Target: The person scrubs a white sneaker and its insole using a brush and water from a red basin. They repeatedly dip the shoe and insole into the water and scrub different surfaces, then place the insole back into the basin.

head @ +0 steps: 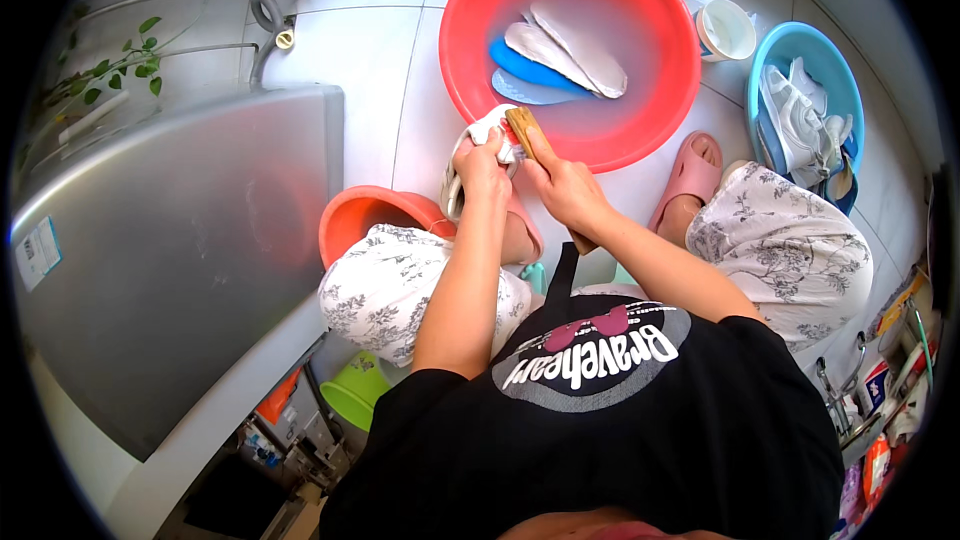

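My left hand (482,163) grips a white shoe (454,187) with a red patch, held just past the near left rim of a red plastic basin (461,82). In my right hand (564,184) is a wooden-handled scrub brush (525,120); its bristles lie against the shoe, partly hidden by my fingers. Cloudy water fills the basin. Two whitish insoles (574,52) rest in it, beside a bright blue insole (536,66) and a pale blue one (529,88).
At right a light blue basin (752,90) holds white shoes (791,116). A white tub (726,30) stands between the basins. An orange bucket (341,221) is by my left knee, with a green bucket (349,394) behind. A grey metallic appliance (187,240) lines the left side.
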The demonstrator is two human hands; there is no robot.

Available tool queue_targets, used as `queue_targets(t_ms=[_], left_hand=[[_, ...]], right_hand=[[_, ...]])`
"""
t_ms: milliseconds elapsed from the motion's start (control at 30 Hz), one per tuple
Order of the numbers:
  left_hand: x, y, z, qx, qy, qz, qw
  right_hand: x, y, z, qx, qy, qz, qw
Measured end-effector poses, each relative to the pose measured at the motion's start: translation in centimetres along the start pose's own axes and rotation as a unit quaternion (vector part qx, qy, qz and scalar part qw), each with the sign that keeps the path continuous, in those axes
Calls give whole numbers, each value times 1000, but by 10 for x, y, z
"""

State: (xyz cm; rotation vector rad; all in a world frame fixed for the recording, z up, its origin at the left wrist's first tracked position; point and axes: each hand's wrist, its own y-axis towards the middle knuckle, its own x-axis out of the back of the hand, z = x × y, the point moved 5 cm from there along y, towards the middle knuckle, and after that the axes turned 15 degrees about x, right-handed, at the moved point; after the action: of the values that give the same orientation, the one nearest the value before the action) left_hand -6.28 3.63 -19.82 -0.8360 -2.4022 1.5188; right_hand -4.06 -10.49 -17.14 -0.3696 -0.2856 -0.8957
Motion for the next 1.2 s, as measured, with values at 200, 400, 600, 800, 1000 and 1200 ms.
queue_targets(t_ms=[200,400,600,800,1000,1200], left_hand=[[-2,1,2,6,-9,17,1000],[3,3,5,17,-3,1,1000],[-7,-5,0,7,6,-4,1000],[-4,5,4,6,2,10,1000],[-13,-6,-11,-4,-21,-15,1000],[-12,-1,-9,12,-58,-29,998]], right_hand=[[16,67,-23,-150,-29,91,984],[7,12,-3,-84,-32,88,992],[16,48,-6,-97,-47,116,987],[8,47,-26,-103,-27,95,990],[7,43,-67,-134,170,-87,972],[9,45,-15,-78,87,-37,992]])
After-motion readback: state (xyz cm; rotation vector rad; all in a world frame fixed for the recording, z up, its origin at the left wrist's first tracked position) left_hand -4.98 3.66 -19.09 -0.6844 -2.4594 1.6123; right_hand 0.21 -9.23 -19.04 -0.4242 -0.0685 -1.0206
